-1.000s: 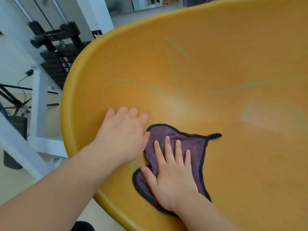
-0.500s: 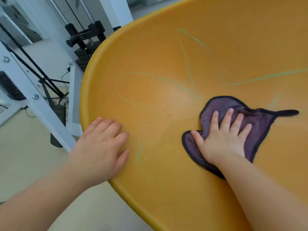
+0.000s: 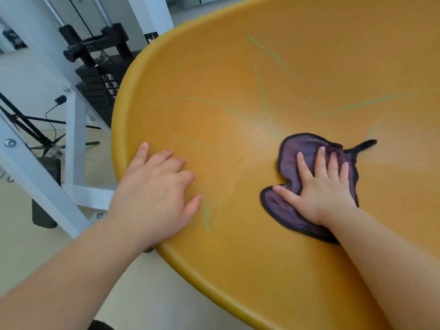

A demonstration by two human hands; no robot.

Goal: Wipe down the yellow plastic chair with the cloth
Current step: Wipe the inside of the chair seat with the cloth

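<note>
Right hand (image 3: 321, 191) presses flat, fingers spread, on the crumpled purple cloth (image 3: 297, 153) in the smooth, curved yellow chair (image 3: 238, 79), cloth's long axis running lower-left to upper-right; left hand (image 3: 154, 198) rests relaxed on the rim.

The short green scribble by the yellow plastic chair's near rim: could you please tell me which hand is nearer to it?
Left. The left hand has its thumb tip beside the short green scribble; the right hand presses the dark-edged purple cloth off to its right.
</note>
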